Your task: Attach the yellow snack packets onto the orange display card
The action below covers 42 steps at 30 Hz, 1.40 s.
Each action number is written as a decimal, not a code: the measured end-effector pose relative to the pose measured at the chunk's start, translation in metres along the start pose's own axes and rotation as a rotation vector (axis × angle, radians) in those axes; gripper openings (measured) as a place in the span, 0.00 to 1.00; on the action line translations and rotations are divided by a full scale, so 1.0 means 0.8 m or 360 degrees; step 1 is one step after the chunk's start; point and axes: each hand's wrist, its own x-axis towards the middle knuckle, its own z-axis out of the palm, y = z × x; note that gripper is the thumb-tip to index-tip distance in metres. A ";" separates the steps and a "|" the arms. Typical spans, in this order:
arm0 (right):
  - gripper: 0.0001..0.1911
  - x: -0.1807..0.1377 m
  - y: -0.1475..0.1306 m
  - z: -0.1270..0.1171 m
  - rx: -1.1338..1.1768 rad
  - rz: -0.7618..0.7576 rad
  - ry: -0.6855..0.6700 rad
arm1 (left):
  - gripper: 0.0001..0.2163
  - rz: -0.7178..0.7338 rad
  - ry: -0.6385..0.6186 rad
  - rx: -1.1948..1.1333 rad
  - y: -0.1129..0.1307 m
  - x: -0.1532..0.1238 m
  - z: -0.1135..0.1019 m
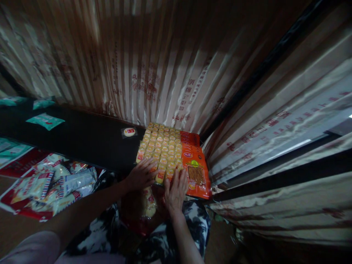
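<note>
Small yellow wrapped snacks (162, 146) lie in tight rows on a black surface, forming a flat block. My left hand (141, 173) rests on the block's near left corner, fingers stretched out. Along the near edge, my right hand (176, 190) lies with its fingers extended over the front snacks, close to an orange snack bag (195, 170) with a window showing brown sticks. Neither hand is closed around anything that I can see. Below them, between the knees, a red bag (137, 216) holds more wrapped pieces, partly hidden by shadow.
One round wrapped snack (129, 132) lies left of the block on the black surface (90, 135). Teal packets (46, 121) are farther left. A red open bag (16, 200) holds several striped packets (74, 183). Pleated printed sheeting (154, 73) hangs behind, with a dark pole (247, 84) at right.
</note>
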 end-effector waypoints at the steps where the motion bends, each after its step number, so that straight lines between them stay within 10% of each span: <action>1: 0.32 -0.001 0.001 0.002 -0.0007 -0.0003 -0.0015 | 0.22 0.0015 -0.0009 -0.0004 0.000 0.001 -0.001; 42: 0.32 0.001 0.003 0.027 -0.0049 -0.0027 -0.0044 | 0.22 0.0042 -0.0167 -0.0063 -0.001 0.015 -0.002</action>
